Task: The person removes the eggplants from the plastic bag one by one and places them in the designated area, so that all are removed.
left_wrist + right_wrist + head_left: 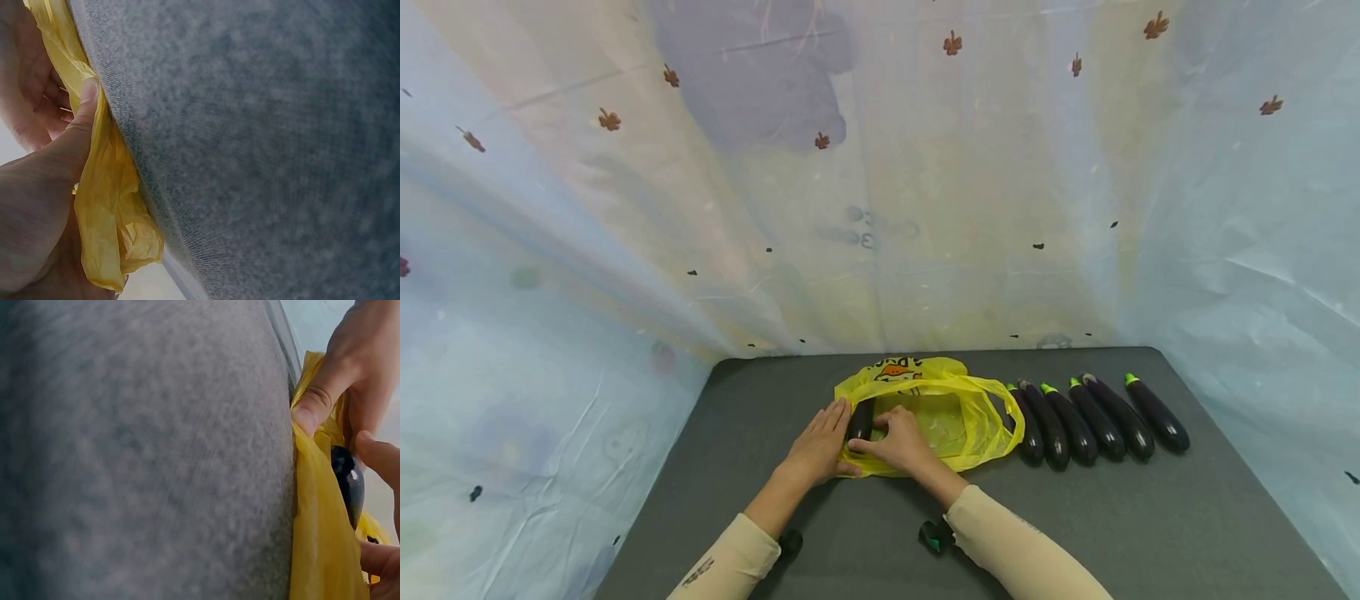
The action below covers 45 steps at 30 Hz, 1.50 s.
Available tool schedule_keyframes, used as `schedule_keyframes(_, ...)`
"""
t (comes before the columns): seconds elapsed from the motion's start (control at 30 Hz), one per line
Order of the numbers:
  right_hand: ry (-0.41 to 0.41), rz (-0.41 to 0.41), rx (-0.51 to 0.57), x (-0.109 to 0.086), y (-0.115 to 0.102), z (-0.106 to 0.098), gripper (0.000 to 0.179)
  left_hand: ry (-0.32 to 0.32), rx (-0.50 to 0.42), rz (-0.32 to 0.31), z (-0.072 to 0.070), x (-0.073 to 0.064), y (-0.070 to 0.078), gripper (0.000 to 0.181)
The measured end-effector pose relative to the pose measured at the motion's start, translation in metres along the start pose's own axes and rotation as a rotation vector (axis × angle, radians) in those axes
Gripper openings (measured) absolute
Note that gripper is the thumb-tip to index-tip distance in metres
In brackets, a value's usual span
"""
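A yellow plastic bag lies on the table with its mouth spread wide, an orange and black print on its far side. Inside its left end rests a dark, glossy eggplant. My left hand holds the bag's left edge, its thumb laid along the near rim. Reaching in through the mouth, my right hand grips the eggplant's near end between thumb and fingers. The right wrist view shows that rounded end of the eggplant just behind the yellow rim.
Several more eggplants lie in a slanted row right of the bag, green stem ends away from me. The nearest one is partly covered by the bag's handle. The grey table ends at a hanging patterned plastic sheet.
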State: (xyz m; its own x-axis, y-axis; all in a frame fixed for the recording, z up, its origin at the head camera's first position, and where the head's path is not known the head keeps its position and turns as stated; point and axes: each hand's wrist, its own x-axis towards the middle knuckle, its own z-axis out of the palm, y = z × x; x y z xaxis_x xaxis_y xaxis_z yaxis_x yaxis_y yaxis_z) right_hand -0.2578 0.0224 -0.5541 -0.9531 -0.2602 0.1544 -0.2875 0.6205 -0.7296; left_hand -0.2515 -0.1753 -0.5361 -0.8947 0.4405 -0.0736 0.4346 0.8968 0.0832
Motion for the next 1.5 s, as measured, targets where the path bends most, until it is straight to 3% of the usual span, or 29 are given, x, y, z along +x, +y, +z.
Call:
schedule_keyframes(0.27,0.008,0.054,-0.003,-0.002,-0.003,-0.001,0.056,-0.001,0.003,0.0,0.002,0.002,-0.001,0.122)
schedule_keyframes(0.47,0.004,0.041,0.001,-0.001,0.0,-0.003,0.047,-0.009,0.012,-0.005,0.002,0.002,-0.001,0.121)
schedule_keyframes(1.1,0.057,0.099,-0.061,-0.014,0.006,-0.029,0.041,-0.017,0.024,-0.002,0.002,0.003,-0.001,0.121)
schedule_keyframes(1.5,0.074,0.094,0.116,-0.027,0.006,-0.055,0.039,-0.016,0.023,0.003,0.0,0.003,-0.001,0.121)
